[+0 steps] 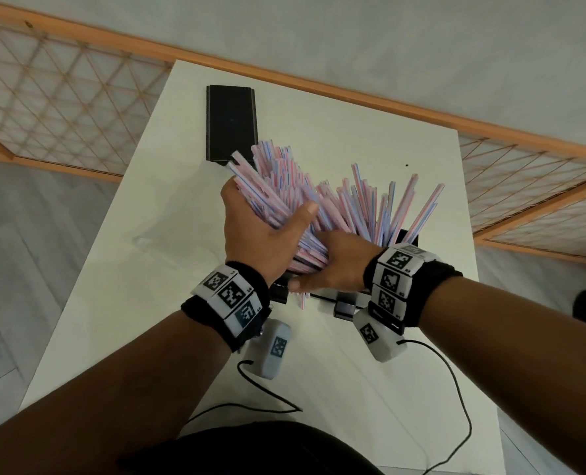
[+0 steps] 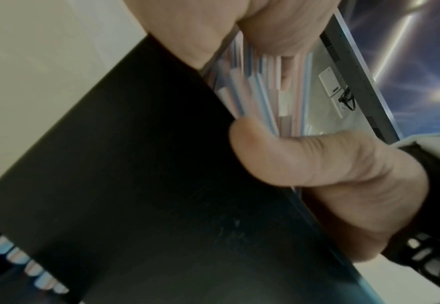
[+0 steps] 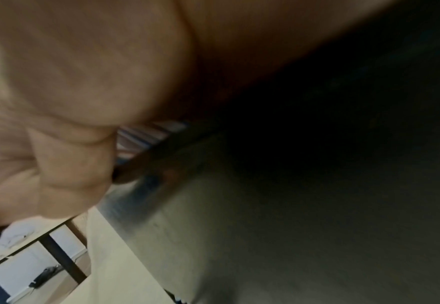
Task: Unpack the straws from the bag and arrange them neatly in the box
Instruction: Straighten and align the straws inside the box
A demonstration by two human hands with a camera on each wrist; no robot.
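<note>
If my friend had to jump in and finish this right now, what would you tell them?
Left hand: grips a big bundle of straws, tilted over the box.
Right hand: curled round the lower ends of the straws at the box's near edge.
Box: black, on the white table, mostly hidden. More straws stand in it, fanned out messily.
Lid: lies flat farther back.
Done: straws are out of the bag.
Left: lower the bundle in, then straighten them all.

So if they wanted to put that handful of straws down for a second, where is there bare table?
Bare table lies right of the black lid, and near the person, between the forearms. It is crowded around the black box, where both hands hold the straws.
</note>
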